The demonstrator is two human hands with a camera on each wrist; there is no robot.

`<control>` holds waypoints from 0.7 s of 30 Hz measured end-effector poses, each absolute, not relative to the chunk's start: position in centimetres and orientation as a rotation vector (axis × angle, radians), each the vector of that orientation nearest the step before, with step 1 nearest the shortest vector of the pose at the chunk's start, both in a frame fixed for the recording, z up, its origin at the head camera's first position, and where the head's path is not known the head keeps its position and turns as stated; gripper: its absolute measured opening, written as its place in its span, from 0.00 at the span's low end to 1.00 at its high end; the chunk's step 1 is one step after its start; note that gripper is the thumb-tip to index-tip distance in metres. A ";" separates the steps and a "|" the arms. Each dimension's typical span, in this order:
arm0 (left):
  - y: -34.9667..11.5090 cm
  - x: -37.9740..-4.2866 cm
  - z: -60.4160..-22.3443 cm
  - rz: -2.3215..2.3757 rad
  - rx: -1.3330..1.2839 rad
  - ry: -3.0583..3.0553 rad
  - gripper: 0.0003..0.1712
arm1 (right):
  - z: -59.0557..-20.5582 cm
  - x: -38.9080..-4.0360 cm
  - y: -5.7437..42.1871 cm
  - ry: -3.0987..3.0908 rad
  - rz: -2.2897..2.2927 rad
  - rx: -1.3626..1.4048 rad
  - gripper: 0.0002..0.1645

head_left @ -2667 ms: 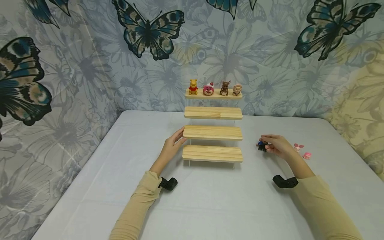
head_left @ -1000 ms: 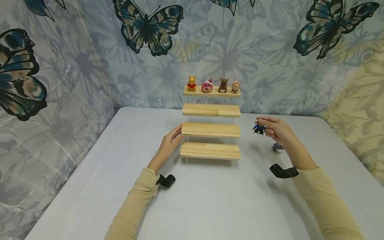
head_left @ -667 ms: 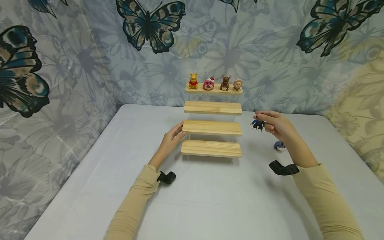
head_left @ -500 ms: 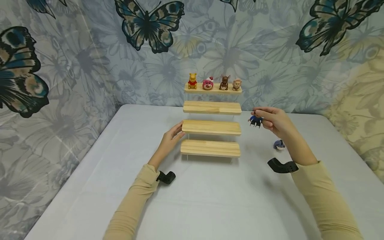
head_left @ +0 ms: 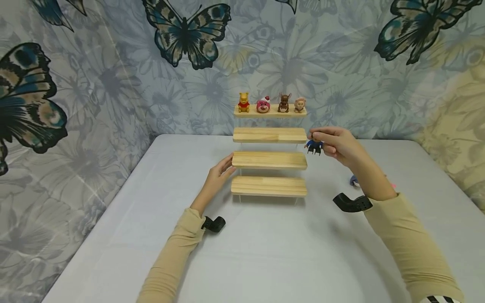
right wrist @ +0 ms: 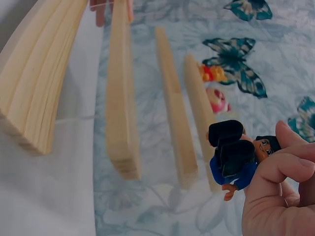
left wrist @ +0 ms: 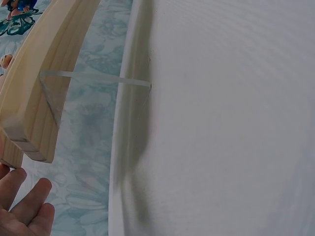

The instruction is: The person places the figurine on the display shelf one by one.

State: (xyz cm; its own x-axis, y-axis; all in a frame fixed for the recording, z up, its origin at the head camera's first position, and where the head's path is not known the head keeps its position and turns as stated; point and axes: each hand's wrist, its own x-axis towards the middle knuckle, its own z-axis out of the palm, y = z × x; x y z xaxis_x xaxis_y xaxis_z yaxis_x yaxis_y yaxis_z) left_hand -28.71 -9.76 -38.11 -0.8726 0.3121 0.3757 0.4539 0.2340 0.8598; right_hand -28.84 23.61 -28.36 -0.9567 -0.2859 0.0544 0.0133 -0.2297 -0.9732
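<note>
A toy figure [head_left: 314, 147] with a blue top, black legs and a dark cap hangs from my right hand [head_left: 341, 145], pinched at its head between thumb and fingers. In the right wrist view the figure [right wrist: 234, 155] is tilted, its legs toward the camera. This hand is just right of the second shelf from the top [head_left: 270, 135] of a four-tier wooden display stand. My left hand [head_left: 217, 174] rests its fingertips against the left end of the third shelf down [head_left: 269, 160]. In the left wrist view its fingers [left wrist: 34, 201] are loosely extended near the board end.
On the top shelf [head_left: 270, 114] stand a yellow bear [head_left: 244, 102], a pink bear head [head_left: 263, 104], a brown figure [head_left: 284, 103] and a beige one [head_left: 299, 105]. A blue-and-white figure [head_left: 354, 181] lies partly behind my right forearm on the white-covered table [head_left: 265, 252].
My right hand has lifted the toy figure off the right of the table and carried it up and left to the stand. The left hand stays at the shelf end.
</note>
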 end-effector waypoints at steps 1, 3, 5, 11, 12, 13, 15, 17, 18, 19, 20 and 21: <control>-9.8 -29.0 -38.5 -1.712 -0.735 -2.367 0.28 | -28.3 -29.0 23.3 1.805 -2.297 -0.333 0.10; -10.0 -29.5 -39.3 -1.694 -0.727 -2.374 0.28 | -28.1 -29.2 22.6 1.786 -2.292 -0.341 0.11; -10.1 -30.1 -40.1 -1.698 -0.718 -2.373 0.29 | -27.9 -29.5 21.9 1.764 -2.287 -0.360 0.11; -10.3 -30.5 -40.5 -1.684 -0.706 -2.361 0.30 | -27.2 -30.9 18.9 1.701 -2.268 -0.430 0.10; -10.3 -30.5 -40.6 -1.679 -0.703 -2.363 0.30 | -27.1 -31.1 18.4 1.699 -2.257 -0.444 0.10; -10.4 -30.5 -40.6 -1.679 -0.702 -2.363 0.30 | -27.1 -31.4 17.8 1.698 -2.248 -0.454 0.10; -10.3 -30.6 -40.8 -1.684 -0.708 -2.362 0.30 | -27.1 -31.8 16.7 1.701 -2.233 -0.472 0.10; -10.3 -30.6 -40.9 -1.691 -0.712 -2.352 0.30 | -27.0 -32.2 15.8 1.709 -2.220 -0.498 0.10; -10.2 -30.7 -40.9 -1.686 -0.717 -2.349 0.30 | -26.9 -32.4 15.3 1.710 -2.216 -0.511 0.10; -10.2 -30.8 -40.9 -1.685 -0.719 -2.349 0.30 | -26.9 -32.6 14.9 1.709 -2.217 -0.519 0.10; -10.1 -30.8 -40.9 -1.670 -0.721 -2.353 0.30 | -26.9 -32.8 14.6 1.712 -2.216 -0.524 0.10; -10.0 -30.9 -40.9 -1.655 -0.720 -2.360 0.29 | -26.8 -32.9 14.2 1.727 -2.213 -0.530 0.10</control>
State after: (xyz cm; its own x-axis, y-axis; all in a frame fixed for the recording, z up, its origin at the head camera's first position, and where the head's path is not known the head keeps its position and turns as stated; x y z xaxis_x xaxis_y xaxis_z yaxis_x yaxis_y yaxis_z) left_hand -30.87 -10.03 -40.90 -0.8689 0.2877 0.4028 0.4767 0.2670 0.8375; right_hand -32.91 14.23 -26.82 -0.8921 -0.4378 0.1115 -0.0018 -0.2434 -0.9699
